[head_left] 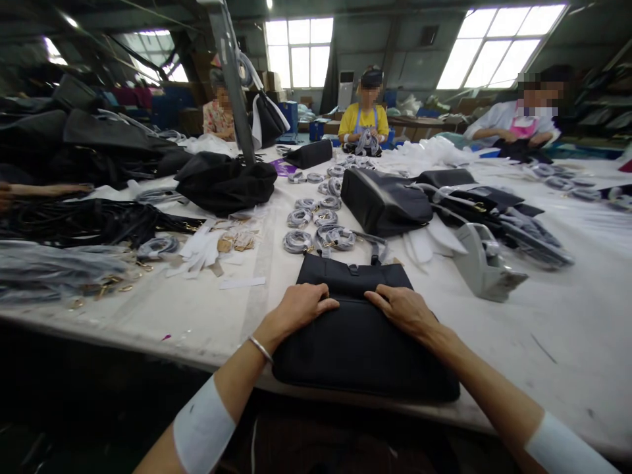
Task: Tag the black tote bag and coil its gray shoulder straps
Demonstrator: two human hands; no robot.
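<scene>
A black handbag (365, 352) lies at the near edge of the table, its lower end slightly past the edge. Its handle (378, 250) stretches away from me at the far end. My left hand (302, 306) grips the bag's upper left part, thumb on the front and the other fingers curled, partly hidden. On the upper right part, my right hand (402, 309) holds the bag in the same way, thumb pointing inward. Just beyond the bag sit coiled, wrapped straps (336, 237). A tape dispenser (481, 260) stands to the right.
More black bags (382, 201) lie on the white table (557, 316). Black straps (89, 220) and plastic-wrapped pieces (54, 270) are heaped left, near another person's arm (49, 189). A metal post (232, 79) rises behind a black bag (227, 183). Several people work across the table.
</scene>
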